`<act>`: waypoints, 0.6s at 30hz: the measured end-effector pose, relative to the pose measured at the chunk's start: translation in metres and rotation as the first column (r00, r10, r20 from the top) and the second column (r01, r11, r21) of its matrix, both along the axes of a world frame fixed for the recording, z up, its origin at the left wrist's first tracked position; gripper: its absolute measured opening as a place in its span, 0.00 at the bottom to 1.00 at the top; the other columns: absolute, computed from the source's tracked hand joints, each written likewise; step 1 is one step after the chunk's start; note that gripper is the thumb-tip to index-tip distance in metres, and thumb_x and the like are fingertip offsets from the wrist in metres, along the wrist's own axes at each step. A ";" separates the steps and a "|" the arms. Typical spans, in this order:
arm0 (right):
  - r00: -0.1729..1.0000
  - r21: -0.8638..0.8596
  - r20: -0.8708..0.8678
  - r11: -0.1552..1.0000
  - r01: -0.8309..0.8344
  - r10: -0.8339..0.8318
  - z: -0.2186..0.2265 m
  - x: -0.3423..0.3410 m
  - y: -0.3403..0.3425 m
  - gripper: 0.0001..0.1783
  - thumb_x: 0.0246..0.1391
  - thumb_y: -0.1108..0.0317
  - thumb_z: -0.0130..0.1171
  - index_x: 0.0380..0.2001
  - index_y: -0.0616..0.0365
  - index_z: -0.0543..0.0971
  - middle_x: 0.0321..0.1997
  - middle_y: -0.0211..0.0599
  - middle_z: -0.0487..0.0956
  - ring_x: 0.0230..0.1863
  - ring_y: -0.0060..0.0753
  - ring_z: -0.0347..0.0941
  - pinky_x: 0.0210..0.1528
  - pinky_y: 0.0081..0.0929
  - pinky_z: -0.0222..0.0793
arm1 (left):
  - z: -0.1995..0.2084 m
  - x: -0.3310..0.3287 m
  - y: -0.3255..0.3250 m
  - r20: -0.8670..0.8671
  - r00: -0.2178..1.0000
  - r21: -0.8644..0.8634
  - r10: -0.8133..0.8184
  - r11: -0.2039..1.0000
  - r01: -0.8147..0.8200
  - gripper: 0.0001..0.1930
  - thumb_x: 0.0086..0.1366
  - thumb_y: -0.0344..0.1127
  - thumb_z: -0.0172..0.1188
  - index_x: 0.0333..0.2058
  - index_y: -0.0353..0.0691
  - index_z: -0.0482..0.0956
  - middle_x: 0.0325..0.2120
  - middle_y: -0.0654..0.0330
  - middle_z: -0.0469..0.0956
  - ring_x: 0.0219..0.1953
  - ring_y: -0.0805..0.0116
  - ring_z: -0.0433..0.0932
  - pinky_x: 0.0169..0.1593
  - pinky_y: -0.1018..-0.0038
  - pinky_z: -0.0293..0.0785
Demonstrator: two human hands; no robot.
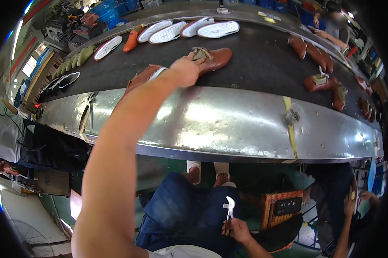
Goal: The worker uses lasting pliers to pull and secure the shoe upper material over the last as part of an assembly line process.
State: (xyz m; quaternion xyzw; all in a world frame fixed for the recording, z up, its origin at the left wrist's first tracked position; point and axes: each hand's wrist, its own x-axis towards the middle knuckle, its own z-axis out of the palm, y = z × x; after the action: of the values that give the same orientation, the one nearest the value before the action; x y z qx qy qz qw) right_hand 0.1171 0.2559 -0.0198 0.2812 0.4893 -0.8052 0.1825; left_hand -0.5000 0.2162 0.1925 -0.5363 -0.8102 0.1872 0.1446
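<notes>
My left arm reaches across the bench, and my left hand (186, 71) is closed on a brown leather shoe (220, 58) lying on the black belt. Olive-green material (199, 54) shows at the shoe's opening, under my fingers. Another brown shoe (145, 76) with a pale edge lies beside my forearm, partly hidden by it. Low over my lap, my right hand (240, 231) grips lasting pincers (229, 209) by the handle, the curved metal head pointing up.
Several shoes with white soles up (194, 30) line the belt's far side, with an orange shoe (131, 40) and green shoe forms (78, 58). More brown shoes (316, 56) sit at right. A shiny metal ledge (228, 116) borders the belt; small nails (292, 116) rest there. Other people work nearby.
</notes>
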 end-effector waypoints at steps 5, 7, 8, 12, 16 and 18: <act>0.998 0.000 0.041 0.999 -0.055 0.055 0.014 -0.013 0.007 0.33 0.74 0.42 0.37 0.50 0.64 0.75 0.38 0.41 0.83 0.35 0.36 0.84 0.33 0.27 0.76 | 0.044 0.042 -0.103 0.158 0.980 0.467 0.124 0.865 -0.184 0.33 0.60 0.38 0.65 0.64 0.39 0.69 0.65 0.43 0.68 0.68 0.44 0.67 0.66 0.56 0.69; 0.997 0.012 0.039 0.998 -0.060 0.059 0.006 -0.007 0.005 0.32 0.75 0.43 0.37 0.50 0.64 0.75 0.37 0.41 0.83 0.34 0.35 0.84 0.32 0.27 0.75 | 0.042 0.082 -0.154 0.059 0.779 0.452 0.624 0.679 -0.579 0.30 0.63 0.43 0.67 0.60 0.34 0.73 0.54 0.43 0.79 0.56 0.53 0.80 0.58 0.60 0.76; 0.996 0.024 0.040 0.997 -0.076 0.075 0.003 -0.007 0.001 0.32 0.75 0.44 0.36 0.49 0.64 0.75 0.37 0.40 0.83 0.33 0.35 0.84 0.31 0.26 0.75 | 0.047 0.072 -0.184 0.046 0.769 0.463 0.638 0.668 -0.582 0.30 0.63 0.43 0.67 0.60 0.34 0.73 0.54 0.43 0.79 0.56 0.53 0.80 0.58 0.60 0.76; 0.995 0.029 0.077 0.998 -0.061 0.059 0.013 0.002 -0.010 0.27 0.75 0.51 0.41 0.48 0.69 0.75 0.37 0.42 0.83 0.31 0.33 0.82 0.32 0.27 0.76 | 0.029 0.087 -0.251 0.981 0.180 0.132 0.077 0.417 -0.899 0.30 0.65 0.54 0.67 0.48 0.27 0.82 0.35 0.52 0.85 0.34 0.61 0.86 0.41 0.64 0.83; 0.996 0.334 -0.091 0.942 0.009 0.023 0.009 0.034 -0.034 0.22 0.69 0.53 0.56 0.46 0.66 0.76 0.35 0.39 0.82 0.31 0.29 0.81 0.34 0.26 0.75 | 0.015 0.242 -0.265 0.948 -0.141 -0.032 -0.285 0.357 -0.934 0.31 0.66 0.52 0.69 0.52 0.26 0.77 0.40 0.52 0.85 0.36 0.64 0.85 0.42 0.67 0.83; 0.965 0.453 -0.256 0.876 0.167 -0.052 0.039 0.034 -0.044 0.21 0.63 0.58 0.62 0.47 0.69 0.78 0.29 0.34 0.82 0.31 0.23 0.78 0.36 0.25 0.76 | -0.013 0.307 -0.272 0.932 -0.221 -0.017 -0.287 0.576 -0.817 0.31 0.67 0.49 0.69 0.58 0.30 0.75 0.45 0.53 0.84 0.44 0.69 0.82 0.51 0.68 0.79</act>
State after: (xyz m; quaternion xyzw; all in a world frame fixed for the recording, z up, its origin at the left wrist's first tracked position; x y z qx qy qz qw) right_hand 0.1508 0.2124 0.0193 0.2468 0.6713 -0.6989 0.0031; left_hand -0.1930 -0.0561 0.1798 -0.1349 -0.7231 -0.5665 -0.3715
